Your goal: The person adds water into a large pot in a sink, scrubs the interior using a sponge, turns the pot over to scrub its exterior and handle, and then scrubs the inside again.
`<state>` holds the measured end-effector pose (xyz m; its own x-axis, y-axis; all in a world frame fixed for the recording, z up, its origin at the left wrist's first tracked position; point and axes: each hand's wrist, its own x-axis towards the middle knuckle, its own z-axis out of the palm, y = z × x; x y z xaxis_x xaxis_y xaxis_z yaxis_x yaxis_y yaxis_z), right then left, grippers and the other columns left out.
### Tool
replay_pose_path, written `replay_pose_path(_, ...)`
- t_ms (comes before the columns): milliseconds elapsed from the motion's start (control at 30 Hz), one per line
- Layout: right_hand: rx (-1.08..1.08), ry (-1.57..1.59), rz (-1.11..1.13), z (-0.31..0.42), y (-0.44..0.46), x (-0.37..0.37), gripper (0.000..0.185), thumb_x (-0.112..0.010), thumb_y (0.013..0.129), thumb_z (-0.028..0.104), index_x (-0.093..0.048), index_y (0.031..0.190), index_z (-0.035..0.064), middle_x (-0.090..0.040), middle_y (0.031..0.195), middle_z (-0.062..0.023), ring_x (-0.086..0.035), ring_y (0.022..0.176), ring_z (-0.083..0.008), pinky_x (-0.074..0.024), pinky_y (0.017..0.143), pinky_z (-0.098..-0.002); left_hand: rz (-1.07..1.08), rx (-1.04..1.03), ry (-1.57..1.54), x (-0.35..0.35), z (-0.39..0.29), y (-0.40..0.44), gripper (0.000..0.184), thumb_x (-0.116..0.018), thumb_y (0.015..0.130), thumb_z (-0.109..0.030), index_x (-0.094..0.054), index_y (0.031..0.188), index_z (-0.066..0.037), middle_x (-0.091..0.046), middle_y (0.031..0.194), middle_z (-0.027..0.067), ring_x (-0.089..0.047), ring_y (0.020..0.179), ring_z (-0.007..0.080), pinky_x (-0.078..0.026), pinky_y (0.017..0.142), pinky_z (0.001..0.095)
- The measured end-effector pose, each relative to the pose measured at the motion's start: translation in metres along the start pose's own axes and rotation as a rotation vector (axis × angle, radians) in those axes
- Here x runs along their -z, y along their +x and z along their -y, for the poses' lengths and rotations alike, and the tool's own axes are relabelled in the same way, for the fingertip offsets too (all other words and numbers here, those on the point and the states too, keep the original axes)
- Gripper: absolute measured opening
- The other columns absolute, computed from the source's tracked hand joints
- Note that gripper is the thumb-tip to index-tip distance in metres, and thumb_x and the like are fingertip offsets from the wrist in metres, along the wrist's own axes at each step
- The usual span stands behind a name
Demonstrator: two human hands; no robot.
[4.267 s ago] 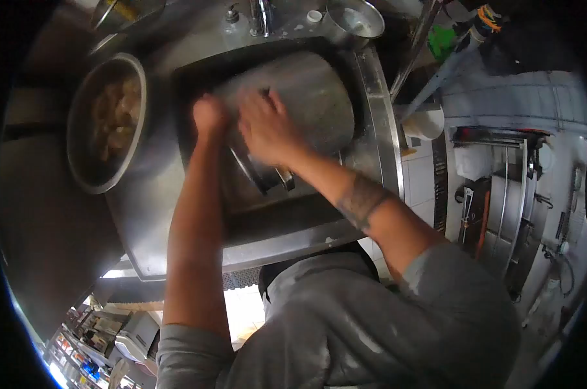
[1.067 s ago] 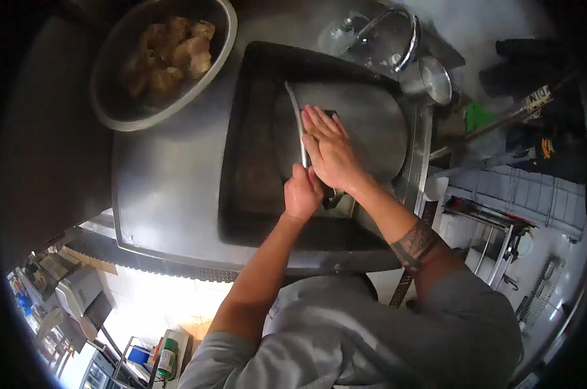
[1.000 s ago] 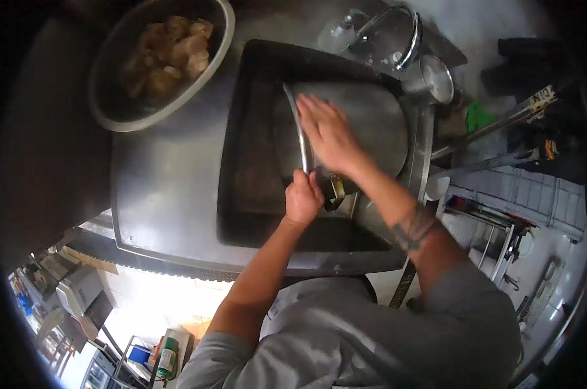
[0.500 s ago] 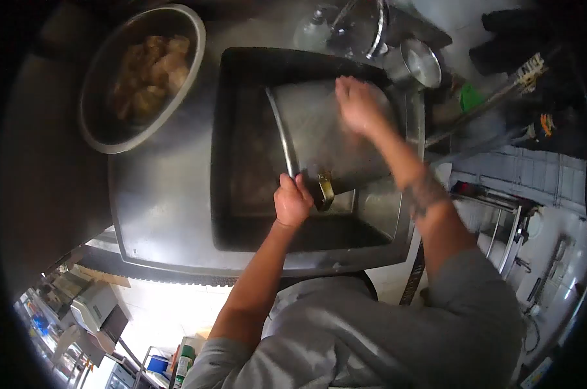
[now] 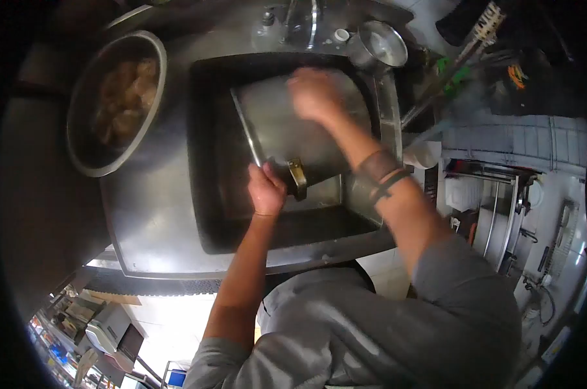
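A large metal pot (image 5: 274,123) lies on its side in the deep sink (image 5: 206,241), its rim facing left and a brass-coloured handle (image 5: 297,177) toward me. My left hand (image 5: 266,190) is closed around the near end of the pot's rim. Against the upper part of the pot's outer wall is my right hand (image 5: 316,95), smeared by motion. Whether its fingers hold anything does not show.
Left of the sink, a wide metal bowl (image 5: 156,113) of pale brown food pieces stands on the steel counter (image 5: 148,223). A small metal pot (image 5: 366,53) sits at the sink's far right corner. Behind are a tap (image 5: 314,23) and a clear bottle (image 5: 267,29).
The whole view has shifted, moving the sink and bowl left in the picture. My right hand has moved over the pot's wall toward its rim. My left hand keeps its grip.
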<state>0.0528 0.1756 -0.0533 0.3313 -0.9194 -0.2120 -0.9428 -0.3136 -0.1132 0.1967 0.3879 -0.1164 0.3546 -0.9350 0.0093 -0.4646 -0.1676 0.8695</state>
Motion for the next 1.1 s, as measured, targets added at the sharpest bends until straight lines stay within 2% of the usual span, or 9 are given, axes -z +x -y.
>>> replay_pose_path(100, 0.225, 0.238, -0.439, 0.079, -0.081, -0.027, 0.048, -0.044, 0.105, 0.029, -0.056, 0.143, 0.0038, -0.052, 0.151, -0.0181, -0.046, 0.143, -0.0354, -0.0317, 0.12, -0.0523, 0.043, 0.051, -0.01, 0.009, -0.004, -0.002, 0.019, -0.052, 0.105, -0.021, -0.05, 0.102, -0.003, -0.065, 0.082, 0.0275, -0.063, 0.076, 0.0518, -0.049, 0.064, 0.0554)
replay_pose_path(267, -0.082, 0.223, -0.499, -0.064, -0.081, -0.031, 0.047, -0.049, 0.102, 0.032, -0.059, 0.139, 0.0046, -0.051, 0.151, -0.0166, -0.04, 0.147, -0.0344, -0.0256, 0.124, -0.0511, 0.02, 0.076, 0.031, 0.019, -0.022, 0.0, 0.022, -0.05, 0.106, -0.021, -0.051, 0.098, -0.001, -0.065, 0.085, 0.0283, -0.064, 0.078, 0.0502, -0.049, 0.066, 0.0539)
replay_pose_path(467, 0.068, 0.248, -0.282, 0.05, -0.069, -0.012, 0.035, -0.055, 0.101, 0.024, -0.069, 0.127, 0.0053, -0.057, 0.147, -0.012, -0.048, 0.141, -0.033, -0.0295, 0.121, -0.0512, -0.113, 0.109, 0.089, 0.014, -0.05, 0.029, 0.026, -0.048, 0.107, -0.022, -0.05, 0.094, 0.001, -0.063, 0.077, 0.0288, -0.062, 0.072, 0.0496, -0.048, 0.063, 0.0532)
replay_pose_path(533, 0.299, 0.717, -0.269, 0.021, -0.091, -0.01, 0.039, -0.048, 0.103, 0.028, -0.067, 0.13, 0.0066, -0.057, 0.148, -0.0105, -0.047, 0.141, -0.0322, -0.0262, 0.123, -0.0485, -0.043, 0.145, 0.094, 0.028, -0.05, 0.03, 0.027, -0.048, 0.107, -0.023, -0.05, 0.094, 0.001, -0.063, 0.075, 0.0293, -0.061, 0.073, 0.0521, -0.047, 0.063, 0.0541)
replay_pose_path(733, -0.171, 0.193, -0.209, -0.015, -0.043, -0.007, 0.049, -0.037, 0.109, 0.033, -0.051, 0.147, 0.0061, -0.044, 0.159, -0.0143, -0.039, 0.148, -0.031, -0.0246, 0.124, -0.0522, -0.047, 0.11, 0.12, 0.03, -0.032, 0.046, 0.028, -0.048, 0.107, -0.026, -0.05, 0.095, 0.0, -0.062, 0.076, 0.0307, -0.061, 0.074, 0.0541, -0.047, 0.064, 0.0567)
replay_pose_path(833, 0.278, 0.36, -0.408, 0.028, -0.073, -0.01, 0.047, -0.037, 0.108, 0.031, -0.057, 0.139, 0.003, -0.052, 0.15, -0.0202, -0.047, 0.14, -0.035, -0.033, 0.119, -0.0509, -0.075, 0.023, 0.141, 0.032, -0.023, 0.053, 0.031, -0.048, 0.107, -0.028, -0.049, 0.093, 0.0, -0.062, 0.076, 0.0301, -0.061, 0.074, 0.0541, -0.047, 0.063, 0.0577)
replay_pose_path(900, -0.058, 0.825, 0.048, 0.002, -0.057, 0.037, 0.042, -0.04, 0.106, 0.027, -0.063, 0.13, 0.0001, -0.061, 0.136, -0.0239, -0.054, 0.131, -0.0393, -0.0403, 0.112, -0.0488, -0.064, 0.032, 0.157, 0.035, -0.023, 0.056, 0.031, -0.048, 0.107, -0.028, -0.049, 0.093, -0.001, -0.062, 0.076, 0.0299, -0.061, 0.075, 0.0543, -0.046, 0.063, 0.0584)
replay_pose_path(1033, 0.047, 0.335, -0.921, -0.096, -0.024, 0.097, 0.035, -0.044, 0.105, 0.022, -0.065, 0.122, -0.0008, -0.064, 0.131, -0.0228, -0.058, 0.124, -0.0421, -0.045, 0.107, -0.0496, -0.048, 0.075, 0.14, 0.037, -0.029, 0.064, 0.034, -0.047, 0.108, -0.031, -0.051, 0.095, -0.001, -0.062, 0.076, 0.0285, -0.062, 0.076, 0.053, -0.047, 0.062, 0.0548)
replay_pose_path(1100, -0.257, 0.14, -0.841, -0.142, 0.004, 0.107, 0.039, -0.045, 0.104, 0.026, -0.065, 0.125, -0.0008, -0.064, 0.132, -0.0229, -0.058, 0.125, -0.0418, -0.0447, 0.108, -0.0502, -0.024, 0.082, 0.131, 0.038, -0.024, 0.064, 0.033, -0.048, 0.108, -0.031, -0.051, 0.096, -0.001, -0.062, 0.076, 0.0293, -0.062, 0.075, 0.0537, -0.047, 0.062, 0.0566)
